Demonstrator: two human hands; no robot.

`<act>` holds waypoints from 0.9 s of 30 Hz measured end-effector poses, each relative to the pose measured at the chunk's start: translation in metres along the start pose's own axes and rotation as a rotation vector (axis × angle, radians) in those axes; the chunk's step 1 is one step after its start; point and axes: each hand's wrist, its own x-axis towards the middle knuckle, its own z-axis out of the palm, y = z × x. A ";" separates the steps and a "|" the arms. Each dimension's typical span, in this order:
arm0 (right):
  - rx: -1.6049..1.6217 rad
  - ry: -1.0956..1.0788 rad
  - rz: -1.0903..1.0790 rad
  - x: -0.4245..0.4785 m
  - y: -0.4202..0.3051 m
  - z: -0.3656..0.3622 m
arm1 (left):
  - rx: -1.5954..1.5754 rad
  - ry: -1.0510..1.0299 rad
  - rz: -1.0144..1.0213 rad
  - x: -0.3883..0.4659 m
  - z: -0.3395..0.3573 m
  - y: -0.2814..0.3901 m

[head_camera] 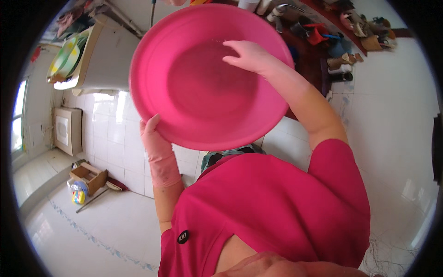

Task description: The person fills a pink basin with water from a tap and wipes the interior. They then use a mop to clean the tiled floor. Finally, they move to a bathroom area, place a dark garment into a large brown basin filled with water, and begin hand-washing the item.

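A large round pink plastic basin is held up in front of my chest, tilted so its inside faces me. My left hand, in a long pink rubber glove, grips the rim at the lower left with the thumb over the edge. A matching glove covers my right hand, which is over the inside of the basin. Its thumb and fingers are apart and hold nothing. Whether the fingertips touch the basin wall, I cannot tell. The bowl's middle looks darker than its sides; I see no objects in it.
A white appliance-like cabinet carries green and yellow basins at upper left. Behind, a dark red counter holds a red scoop, bottles and a faucet. A wooden box and a broom are at lower left.
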 end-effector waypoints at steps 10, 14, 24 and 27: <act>1.289 0.331 0.737 -0.164 0.006 0.005 | 0.233 -0.142 0.248 -0.033 0.062 0.082; 1.497 0.338 0.891 -0.152 0.012 0.025 | 0.394 -0.162 0.343 -0.060 0.132 0.096; 1.776 0.285 0.896 -0.139 0.085 0.120 | 0.659 -0.565 0.374 -0.088 0.274 0.062; 1.786 0.216 0.876 -0.135 0.090 0.131 | 0.731 -0.620 0.340 -0.084 0.298 0.050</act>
